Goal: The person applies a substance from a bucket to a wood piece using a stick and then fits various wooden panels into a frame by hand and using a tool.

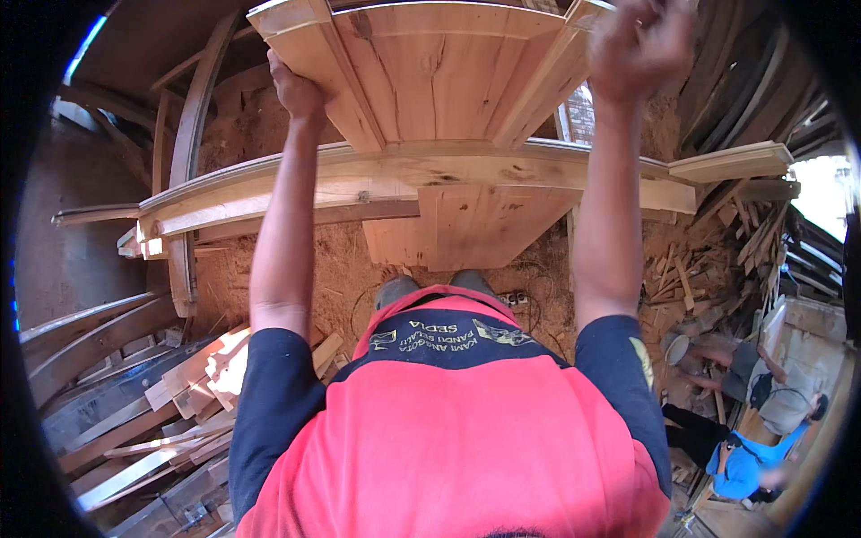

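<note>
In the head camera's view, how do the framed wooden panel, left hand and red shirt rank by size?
Largest to smallest, as they look:
1. Red shirt
2. Framed wooden panel
3. Left hand

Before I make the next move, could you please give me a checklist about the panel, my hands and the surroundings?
1. Left hand touching the wooden panel at its left edge: ok.
2. Right hand gripping firmly: cannot tell, fingers blurred.
3. Panel secured to the long beam: cannot tell.
4. Ground at left free of offcuts: not ok.
5. Person in blue away from the panel: ok.
</note>
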A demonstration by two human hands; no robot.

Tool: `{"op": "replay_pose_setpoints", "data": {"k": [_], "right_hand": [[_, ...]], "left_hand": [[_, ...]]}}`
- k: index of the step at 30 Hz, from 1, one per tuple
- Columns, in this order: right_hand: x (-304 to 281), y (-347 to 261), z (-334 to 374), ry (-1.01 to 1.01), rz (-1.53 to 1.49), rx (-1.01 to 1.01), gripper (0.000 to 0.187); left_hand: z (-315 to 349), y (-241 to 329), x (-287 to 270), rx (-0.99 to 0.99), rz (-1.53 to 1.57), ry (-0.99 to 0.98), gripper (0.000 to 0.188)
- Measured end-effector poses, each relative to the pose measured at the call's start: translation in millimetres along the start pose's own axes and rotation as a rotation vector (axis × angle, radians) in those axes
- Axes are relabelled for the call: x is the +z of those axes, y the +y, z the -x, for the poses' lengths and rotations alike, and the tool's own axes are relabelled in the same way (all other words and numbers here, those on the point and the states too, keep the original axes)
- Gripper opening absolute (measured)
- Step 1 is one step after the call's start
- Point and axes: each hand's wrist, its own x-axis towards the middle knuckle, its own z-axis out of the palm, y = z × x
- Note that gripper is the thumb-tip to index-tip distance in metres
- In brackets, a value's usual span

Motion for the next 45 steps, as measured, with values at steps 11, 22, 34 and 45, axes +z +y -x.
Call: {"op": "replay_pose_setpoints", "data": {"k": [11,22,34,45], "right_hand": [[138,-52,-8,-0.471,0.254,-0.129,0.022],[140,-43,7,-0.846,0.262,0.085,0.031],[14,-43,64,-0.351,-0.047,-0.051,0.010],[-339,-115,436,-1.456,0.026,1.070,0.025]], "left_hand": [[12,-4,17,0.167,-0.026,0.092,0.040],[10,-8,12,0.277,-0.215,0.011,0.043],[11,-12,0,0.272,-0.347,0.072,0.050],[287,-104,-266,-0.060,-1.559,-0.032,0.043]]}}
